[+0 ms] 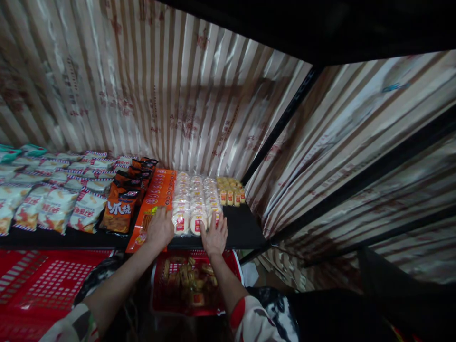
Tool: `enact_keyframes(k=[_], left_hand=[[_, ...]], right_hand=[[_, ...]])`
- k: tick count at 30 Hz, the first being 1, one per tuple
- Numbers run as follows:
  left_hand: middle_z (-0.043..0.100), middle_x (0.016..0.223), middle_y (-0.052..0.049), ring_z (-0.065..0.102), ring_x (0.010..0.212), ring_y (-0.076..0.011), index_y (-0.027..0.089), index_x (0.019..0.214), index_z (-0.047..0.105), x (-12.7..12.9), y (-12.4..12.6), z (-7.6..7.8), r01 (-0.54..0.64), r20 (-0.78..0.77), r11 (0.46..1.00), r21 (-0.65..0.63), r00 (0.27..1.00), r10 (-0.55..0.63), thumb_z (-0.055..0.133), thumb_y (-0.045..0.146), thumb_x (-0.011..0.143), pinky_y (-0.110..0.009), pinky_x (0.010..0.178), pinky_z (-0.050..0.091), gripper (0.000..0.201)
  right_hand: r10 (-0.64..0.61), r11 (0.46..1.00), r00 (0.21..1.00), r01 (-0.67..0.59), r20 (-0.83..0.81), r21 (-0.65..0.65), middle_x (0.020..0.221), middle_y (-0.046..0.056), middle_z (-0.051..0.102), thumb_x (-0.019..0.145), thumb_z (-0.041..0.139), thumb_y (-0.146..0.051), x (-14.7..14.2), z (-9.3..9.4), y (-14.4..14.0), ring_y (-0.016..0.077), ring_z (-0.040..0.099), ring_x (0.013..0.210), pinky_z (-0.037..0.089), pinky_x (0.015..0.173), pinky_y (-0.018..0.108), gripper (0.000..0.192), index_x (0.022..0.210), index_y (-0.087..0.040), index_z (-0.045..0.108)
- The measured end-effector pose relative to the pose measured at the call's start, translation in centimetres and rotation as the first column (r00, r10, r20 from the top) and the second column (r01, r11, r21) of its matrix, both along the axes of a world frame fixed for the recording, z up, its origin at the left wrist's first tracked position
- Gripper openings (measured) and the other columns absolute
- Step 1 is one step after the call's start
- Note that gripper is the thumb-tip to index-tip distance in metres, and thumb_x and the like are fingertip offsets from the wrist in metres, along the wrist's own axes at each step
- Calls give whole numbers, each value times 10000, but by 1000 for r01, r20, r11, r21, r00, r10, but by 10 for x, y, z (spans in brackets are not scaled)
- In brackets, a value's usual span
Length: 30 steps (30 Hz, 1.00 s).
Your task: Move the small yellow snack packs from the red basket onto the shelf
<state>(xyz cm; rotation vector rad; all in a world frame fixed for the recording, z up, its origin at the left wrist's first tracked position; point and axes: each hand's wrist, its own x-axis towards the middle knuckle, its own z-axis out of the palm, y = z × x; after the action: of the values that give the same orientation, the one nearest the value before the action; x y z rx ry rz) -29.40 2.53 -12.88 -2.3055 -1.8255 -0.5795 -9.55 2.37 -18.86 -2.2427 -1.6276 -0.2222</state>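
We rest our left hand point(160, 230) flat, fingers spread, on the front end of the long orange packets point(154, 207) that lie on the black shelf point(245, 228). It presses down and grips nothing. Just to the right of it, our right hand point(214, 235) is also open, and its fingertips touch the front row of the round white cakes in clear wrappers point(194, 202). It closes around nothing; it seems only to push or straighten the row.

Beyond the right hand and a little further right stand small yellow packs point(231, 192), close against the cakes. To the left of the left hand lie dark orange snack bags point(121, 203), and after them white chip bags point(57, 206). Below both hands a red basket point(235, 266) holds more wrapped goods.

The orange packets already pass over the front edge of the shelf under our left hand. In our judgement, if this hand lifts or slides toward us, the packets can tip down onto the basket. The cake wrappers look slippery, so a strong push from the right hand could make the front row ride up on the rows behind, or press the yellow packs out of line.
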Motion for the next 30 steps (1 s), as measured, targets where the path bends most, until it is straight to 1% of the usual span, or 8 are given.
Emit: enact_keyframes(k=[3, 5, 7, 9, 14, 17, 24, 30], left_hand=[[388, 1410, -166, 296, 1339, -296, 132, 1214, 540, 31, -4, -15, 144, 70, 984, 106, 986, -152, 424, 158, 855, -433, 1027, 359, 378], [322, 1468, -124, 223, 1379, -296, 207, 1283, 498, 48, -5, -26, 226, 91, 967, 113, 967, -237, 448, 180, 862, -461, 1055, 322, 426], [323, 1476, -102, 206, 1387, -300, 238, 1300, 485, 59, -6, -36, 297, 88, 951, 86, 949, -304, 494, 220, 852, -475, 1078, 285, 448], [333, 1474, -97, 215, 1385, -300, 248, 1313, 474, 65, -6, -45, 313, 86, 948, 55, 944, -317, 509, 259, 853, -483, 1091, 259, 461], [339, 1473, -92, 223, 1384, -288, 246, 1356, 426, 68, -2, -60, 265, 87, 963, 43, 960, -268, 451, 312, 890, -487, 1101, 223, 472], [351, 1467, -94, 238, 1378, -275, 198, 1359, 425, 69, -1, -62, 266, 64, 963, 48, 961, -269, 437, 313, 889, -470, 1111, 203, 484], [370, 1450, -129, 270, 1366, -268, 146, 1314, 479, 73, -1, -55, 243, 37, 966, 87, 968, -247, 401, 265, 899, -456, 1107, 216, 438], [294, 1491, -112, 194, 1389, -310, 204, 1386, 389, 70, 2, -56, 214, 60, 973, 92, 974, -219, 421, 315, 894, -551, 1108, 138, 505]], right_hand=[[9, 1000, 1000, -9, -5, 17, 1525, 127, 189, 860, 349, -610, 1, -2, 0, 317, 138, 1390, 224, 1064, 477, 735, 1455, -190, 251], [17, 999, 1000, -16, -10, 29, 1519, 134, 205, 863, 342, -604, 1, -2, 0, 318, 143, 1388, 234, 1057, 489, 726, 1452, -188, 260], [20, 999, 1000, -19, -14, 43, 1517, 137, 213, 868, 332, -594, 2, -3, 0, 316, 144, 1389, 243, 1051, 494, 714, 1450, -185, 266], [23, 998, 1000, -23, -14, 54, 1516, 137, 214, 873, 323, -584, 2, -3, -1, 310, 143, 1391, 250, 1048, 494, 703, 1449, -185, 269], [26, 998, 1000, -27, 7, 63, 1507, 143, 238, 874, 321, -584, 3, -4, 0, 311, 170, 1383, 261, 1041, 493, 697, 1445, -186, 281], [21, 997, 999, -23, 32, 75, 1503, 145, 245, 876, 324, -580, 3, -5, 0, 313, 179, 1378, 268, 1040, 483, 699, 1447, -180, 276], [18, 997, 998, -22, 53, 76, 1510, 141, 227, 873, 332, -576, 4, -8, 2, 316, 176, 1379, 247, 1061, 467, 703, 1439, -161, 298], [8, 997, 998, -13, 70, 76, 1508, 147, 234, 869, 323, -592, 5, -11, 3, 332, 143, 1387, 219, 1073, 486, 719, 1440, -156, 296]])
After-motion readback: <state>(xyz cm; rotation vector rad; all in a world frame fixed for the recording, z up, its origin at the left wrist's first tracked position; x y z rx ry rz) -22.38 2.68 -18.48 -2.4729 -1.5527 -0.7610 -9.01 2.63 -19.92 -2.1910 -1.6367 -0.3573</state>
